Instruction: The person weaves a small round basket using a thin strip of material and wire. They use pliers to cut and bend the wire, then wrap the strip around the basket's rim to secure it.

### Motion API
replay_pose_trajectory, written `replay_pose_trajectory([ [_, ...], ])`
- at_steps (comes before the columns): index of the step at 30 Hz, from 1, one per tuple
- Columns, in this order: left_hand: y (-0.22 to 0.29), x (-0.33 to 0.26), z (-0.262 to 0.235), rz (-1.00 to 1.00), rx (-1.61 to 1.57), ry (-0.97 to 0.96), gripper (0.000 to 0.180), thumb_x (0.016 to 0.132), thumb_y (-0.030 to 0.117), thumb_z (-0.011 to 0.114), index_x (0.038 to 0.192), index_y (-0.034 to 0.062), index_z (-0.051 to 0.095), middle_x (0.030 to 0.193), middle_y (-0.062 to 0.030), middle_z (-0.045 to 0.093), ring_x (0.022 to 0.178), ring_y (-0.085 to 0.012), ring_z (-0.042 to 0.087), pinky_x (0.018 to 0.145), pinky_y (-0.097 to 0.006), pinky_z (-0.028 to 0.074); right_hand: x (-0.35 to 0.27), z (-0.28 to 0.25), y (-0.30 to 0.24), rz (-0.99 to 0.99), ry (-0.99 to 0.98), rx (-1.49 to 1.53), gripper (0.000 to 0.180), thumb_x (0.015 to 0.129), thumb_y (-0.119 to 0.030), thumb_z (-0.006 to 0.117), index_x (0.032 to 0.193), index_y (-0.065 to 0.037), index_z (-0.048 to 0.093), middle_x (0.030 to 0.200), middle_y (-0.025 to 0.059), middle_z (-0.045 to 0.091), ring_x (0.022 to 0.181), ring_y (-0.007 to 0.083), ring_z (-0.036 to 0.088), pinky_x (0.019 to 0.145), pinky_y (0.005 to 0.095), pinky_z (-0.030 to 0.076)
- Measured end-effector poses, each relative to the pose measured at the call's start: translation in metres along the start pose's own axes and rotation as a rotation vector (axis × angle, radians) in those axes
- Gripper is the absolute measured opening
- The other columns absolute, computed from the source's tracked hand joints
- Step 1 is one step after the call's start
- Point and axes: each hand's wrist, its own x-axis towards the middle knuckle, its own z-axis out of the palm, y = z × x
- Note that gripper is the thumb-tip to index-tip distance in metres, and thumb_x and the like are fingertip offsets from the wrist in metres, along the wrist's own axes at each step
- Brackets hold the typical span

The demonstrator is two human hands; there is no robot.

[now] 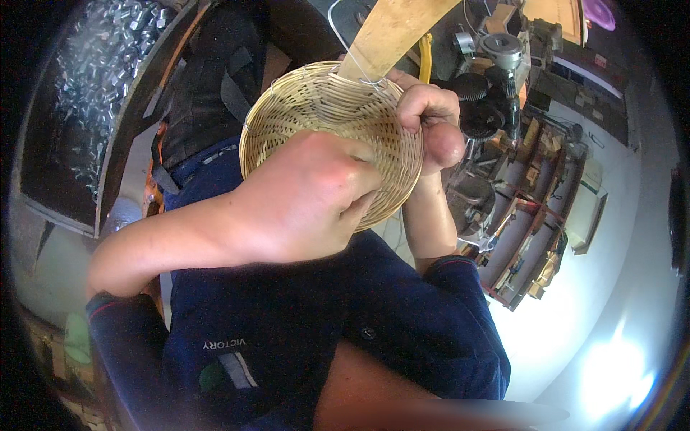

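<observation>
A round woven wicker basket (284,100) is held open side up in front of my chest. A flat, pale wooden strip (395,36) rises from its far rim, with thin wire at the strip's lower end. My right hand (431,126) grips the basket's right rim, thumb and curled fingers closed on it. My left hand (313,190) is closed in a fist over the basket's near part. Its fingertips face down into the bowl and are hidden, so anything pinched there cannot be made out. A loop of thin wire (333,21) curves beside the strip.
A dark-sided bin of shiny metal bolts or nuts (108,65) stands at far left. A black strapped bag (215,93) lies beyond the basket. Metal machine parts (496,79) are at upper right, by a wooden rack (528,208) with several compartments of small items.
</observation>
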Motion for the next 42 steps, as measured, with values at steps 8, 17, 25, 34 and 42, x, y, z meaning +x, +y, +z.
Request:
replay_pose_trajectory([
  [8, -0.008, -0.002, 0.002, -0.015, 0.009, 0.058, 0.01, 0.068, 0.002, 0.068, 0.077, 0.0003, 0.062, 0.075, -0.0131, 0.06, 0.066, -0.031, 0.06, 0.058, -0.037, 0.049, -0.004, 0.002, -0.001, -0.009, 0.04, -0.114, 0.073, 0.068, -0.073, 0.057, 0.055, -0.002, 0.044, 0.108, 0.0428, 0.05, 0.095, 0.041, 0.059, 0.079, 0.0448, 0.051],
  [17, -0.008, 0.001, -0.002, 0.0, -0.038, 0.029, 0.009, 0.068, 0.001, 0.067, 0.076, 0.0007, 0.062, 0.073, -0.0124, 0.059, 0.065, -0.0314, 0.059, 0.056, -0.037, 0.047, -0.004, 0.0, 0.0, -0.005, 0.04, -0.146, 0.075, 0.068, -0.074, 0.056, 0.054, -0.001, 0.043, 0.108, 0.0434, 0.05, 0.094, 0.0417, 0.059, 0.078, 0.0451, 0.051],
  [25, -0.007, -0.002, 0.0, 0.035, -0.026, -0.021, 0.01, 0.068, -0.001, 0.065, 0.077, 0.0, 0.06, 0.072, -0.0124, 0.057, 0.063, -0.032, 0.058, 0.054, -0.039, 0.047, 0.002, 0.005, -0.003, -0.12, 0.051, -0.192, 0.073, 0.073, -0.07, 0.055, 0.054, -0.001, 0.044, 0.106, 0.044, 0.05, 0.1, 0.0475, 0.056, 0.084, 0.0511, 0.048],
  [34, -0.004, -0.004, -0.002, 0.084, 0.041, -0.032, 0.015, 0.066, -0.001, 0.064, 0.08, -0.0017, 0.059, 0.075, -0.0132, 0.056, 0.062, -0.0318, 0.058, 0.053, -0.039, 0.047, -0.001, -0.003, -0.005, -0.243, -0.004, -0.248, 0.068, 0.077, -0.064, 0.057, 0.057, 0.001, 0.046, 0.105, 0.0447, 0.05, 0.104, 0.0496, 0.054, 0.087, 0.0554, 0.045],
  [42, -0.006, -0.004, -0.005, 0.127, 0.094, -0.14, 0.013, 0.065, -0.001, 0.064, 0.077, -0.0012, 0.057, 0.073, -0.0127, 0.054, 0.064, -0.0323, 0.057, 0.052, -0.041, 0.045, -0.001, -0.001, -0.006, -0.189, 0.004, -0.255, 0.072, 0.074, -0.069, 0.055, 0.056, 0.0, 0.046, 0.103, 0.0442, 0.051, 0.101, 0.0496, 0.055, 0.085, 0.0527, 0.047],
])
